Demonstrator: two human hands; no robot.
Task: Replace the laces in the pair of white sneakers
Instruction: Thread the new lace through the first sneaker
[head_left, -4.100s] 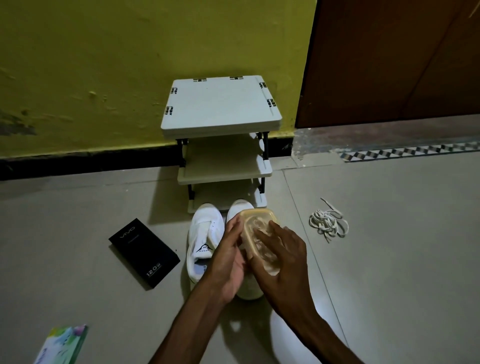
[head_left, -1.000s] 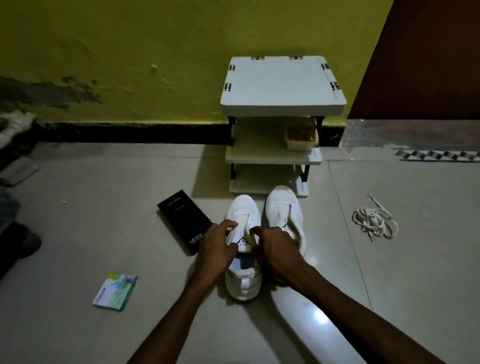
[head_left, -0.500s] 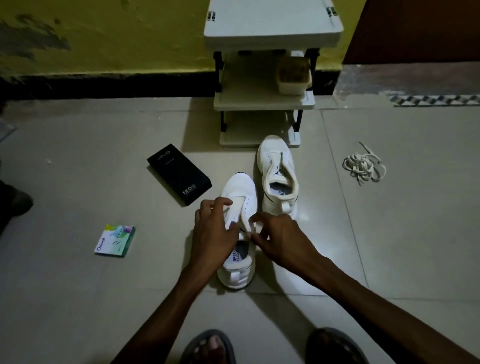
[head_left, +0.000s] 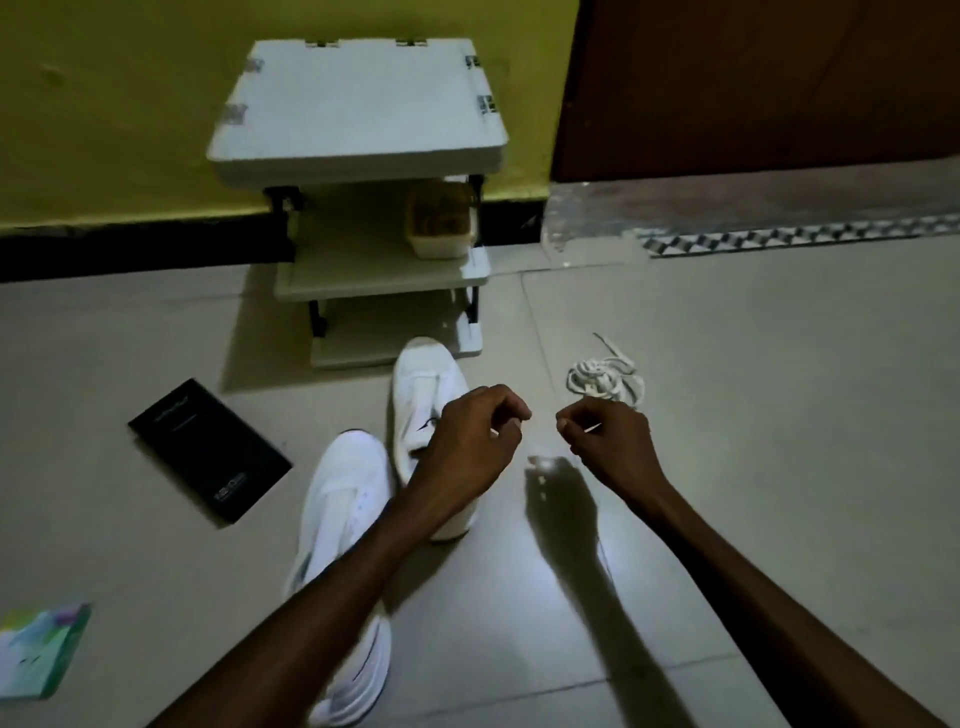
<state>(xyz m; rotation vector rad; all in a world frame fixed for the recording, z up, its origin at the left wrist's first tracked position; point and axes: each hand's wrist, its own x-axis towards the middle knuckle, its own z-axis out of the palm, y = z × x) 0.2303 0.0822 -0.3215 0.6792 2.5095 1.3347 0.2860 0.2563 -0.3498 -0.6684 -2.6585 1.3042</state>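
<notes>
Left hand (head_left: 470, 441) curled over far sneaker (head_left: 423, 384); any contents cannot be told. Near sneaker (head_left: 348, 499) lies under its forearm. Right hand (head_left: 610, 441) pinches a white sliver (head_left: 592, 429); lace bundle (head_left: 605, 382) lies just beyond.

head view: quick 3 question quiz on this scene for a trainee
1. True or false: the lace bundle lies to the right of the far white sneaker.
2. Which tier of the shelf rack holds the plastic tub? A top, B middle, C bottom.
3. Fill in: the black phone box lies to the ___ of the near white sneaker.
Key: 1 true; 2 B; 3 left.
</notes>
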